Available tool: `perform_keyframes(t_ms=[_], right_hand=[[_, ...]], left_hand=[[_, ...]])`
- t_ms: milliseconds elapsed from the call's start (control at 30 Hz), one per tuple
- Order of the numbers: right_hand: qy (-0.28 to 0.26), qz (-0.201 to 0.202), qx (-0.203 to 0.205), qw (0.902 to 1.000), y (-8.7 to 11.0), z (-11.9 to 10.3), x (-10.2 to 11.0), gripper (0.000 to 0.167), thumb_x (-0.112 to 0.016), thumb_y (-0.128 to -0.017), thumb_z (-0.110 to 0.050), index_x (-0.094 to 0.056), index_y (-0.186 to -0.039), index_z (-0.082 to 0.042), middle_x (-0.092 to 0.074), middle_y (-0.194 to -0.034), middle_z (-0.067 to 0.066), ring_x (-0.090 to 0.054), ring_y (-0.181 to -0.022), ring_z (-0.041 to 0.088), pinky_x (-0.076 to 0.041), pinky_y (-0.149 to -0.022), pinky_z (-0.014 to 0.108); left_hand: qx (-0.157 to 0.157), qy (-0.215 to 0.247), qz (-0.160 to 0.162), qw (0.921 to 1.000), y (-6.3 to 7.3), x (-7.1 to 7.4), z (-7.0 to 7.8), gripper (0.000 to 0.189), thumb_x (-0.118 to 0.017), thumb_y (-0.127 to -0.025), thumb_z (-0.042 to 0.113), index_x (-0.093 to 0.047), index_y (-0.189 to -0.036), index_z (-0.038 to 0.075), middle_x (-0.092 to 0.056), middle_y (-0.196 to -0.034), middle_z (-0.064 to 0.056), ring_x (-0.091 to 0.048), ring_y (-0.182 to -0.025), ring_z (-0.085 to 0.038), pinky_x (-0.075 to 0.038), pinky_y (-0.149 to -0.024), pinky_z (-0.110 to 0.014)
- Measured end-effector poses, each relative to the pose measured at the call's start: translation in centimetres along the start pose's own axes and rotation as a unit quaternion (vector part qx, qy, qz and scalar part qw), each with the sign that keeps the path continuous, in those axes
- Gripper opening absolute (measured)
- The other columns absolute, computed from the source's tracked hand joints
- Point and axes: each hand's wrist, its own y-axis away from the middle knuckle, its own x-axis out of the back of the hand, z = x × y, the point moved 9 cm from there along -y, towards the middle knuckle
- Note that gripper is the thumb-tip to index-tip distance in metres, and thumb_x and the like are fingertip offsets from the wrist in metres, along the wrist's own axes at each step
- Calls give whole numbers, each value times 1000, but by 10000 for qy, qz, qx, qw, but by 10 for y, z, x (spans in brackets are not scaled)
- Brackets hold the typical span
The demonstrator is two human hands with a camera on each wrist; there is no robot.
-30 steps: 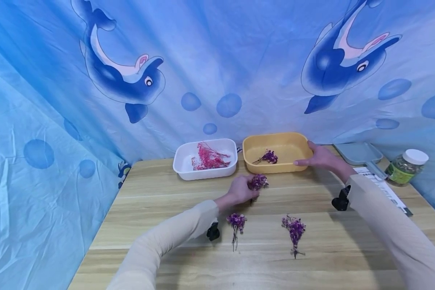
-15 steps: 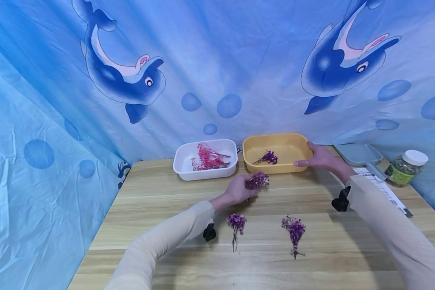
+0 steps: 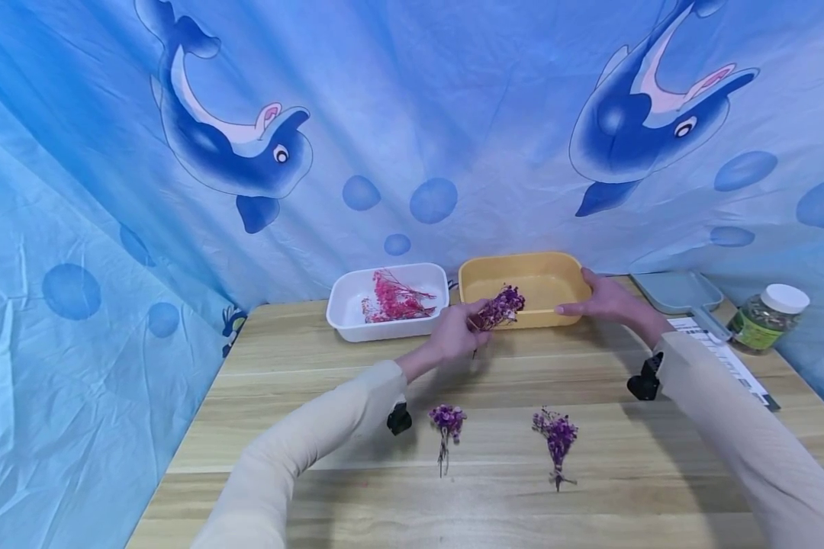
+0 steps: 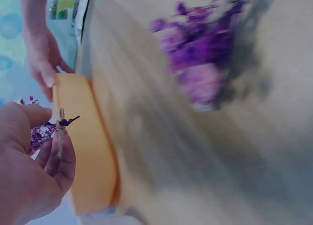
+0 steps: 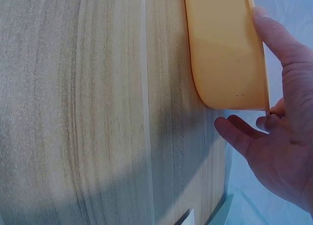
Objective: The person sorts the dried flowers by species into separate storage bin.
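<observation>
My left hand (image 3: pixel 455 333) pinches a small bunch of dried purple flowers (image 3: pixel 503 306) between thumb and fingers. The flower heads overlap the front rim of the yellow plastic bin (image 3: pixel 556 284) in the head view. A piece of twine (image 4: pixel 60 142) ties its stems, close to my fingertips in the left wrist view. My right hand (image 3: pixel 609 297) grips the bin's right end, its thumb (image 5: pixel 276 36) on the rim and fingers around the corner. Two more purple bunches lie on the table, one left (image 3: pixel 448 423) and one right (image 3: pixel 558 440).
A white bin (image 3: pixel 350 328) with pink dried flowers (image 3: pixel 398 297) stands left of the yellow one. At the right are a grey-blue dustpan (image 3: pixel 680 291), a clipboard with paper (image 3: pixel 738 370) and a white-lidded jar (image 3: pixel 769 320). A blue dolphin curtain (image 3: pixel 412 137) hangs behind.
My left hand has lifted the purple bunch up and toward the yellow bin, hiding the bunch seen inside it earlier. My right hand stays at the bin.
</observation>
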Motion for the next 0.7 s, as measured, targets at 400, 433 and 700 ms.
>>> perform_keyframes(t_ms=[400, 433, 700], right_hand=[[-83, -16, -54, 9999, 0, 0, 0, 129, -74, -82, -62, 4, -152, 13, -11, -152, 44, -20, -137, 59, -21, -113, 63], [-97, -12, -69, 9999, 0, 0, 0, 128, -74, -82, -61, 4, -152, 13, -11, -152, 44, -20, -138, 59, -21, -113, 63], [-120, -8, -180, 9998, 0, 2, -1, 129, -75, -81, -61, 4, -152, 12, -11, -152, 44, -21, -138, 58, -22, -113, 62]], left_hand=[[-132, 265, 64, 9995, -29, 10, 12, 62, -80, -86, 9, -54, -142, 3, -70, -104, -16, -69, -75, -17, -55, -61, -18], [-141, 315, 45, 9994, -31, 10, 13, 62, -79, -86, 9, -54, -143, 3, -71, -102, -15, -69, -75, -18, -55, -61, -18], [-82, 446, 3, 9990, -51, 7, 12, 63, -79, -86, 6, -53, -144, 6, -72, -103, -12, -69, -78, -14, -56, -60, -18]])
